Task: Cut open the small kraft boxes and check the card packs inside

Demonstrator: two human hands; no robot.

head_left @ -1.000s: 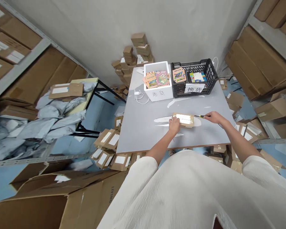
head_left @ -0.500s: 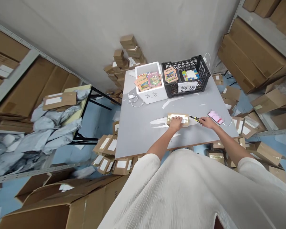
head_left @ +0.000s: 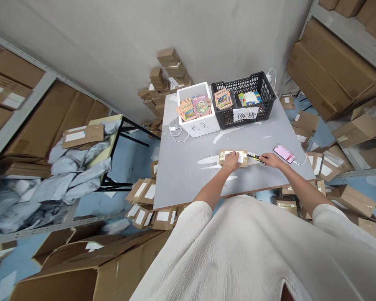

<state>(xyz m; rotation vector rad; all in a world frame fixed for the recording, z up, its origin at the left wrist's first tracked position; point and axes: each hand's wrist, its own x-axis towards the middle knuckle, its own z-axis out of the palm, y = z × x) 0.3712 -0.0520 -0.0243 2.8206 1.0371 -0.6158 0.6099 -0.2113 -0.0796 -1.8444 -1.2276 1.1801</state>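
Note:
On the grey table lies a small cardboard box with a white label and shiny tape on it. My left hand presses down on its top and grips it, covering the middle of the label. A black and yellow utility knife is held in my right hand, its front end pointing left at the box's right side. Whether the blade touches the cardboard is too small to tell. Close by my right hand lies a phone with a pink screen, a white cable beside it.
Behind the box stand a white foam box of booklets and a black plastic crate holding booklets. The grey table has torn white patches. Parcels crowd the floor, with a large open carton at lower left and grey bags at left.
My right hand has moved slightly left, bringing the utility knife up to the box's right edge. My left hand stays on the box. The whole view has shifted a little.

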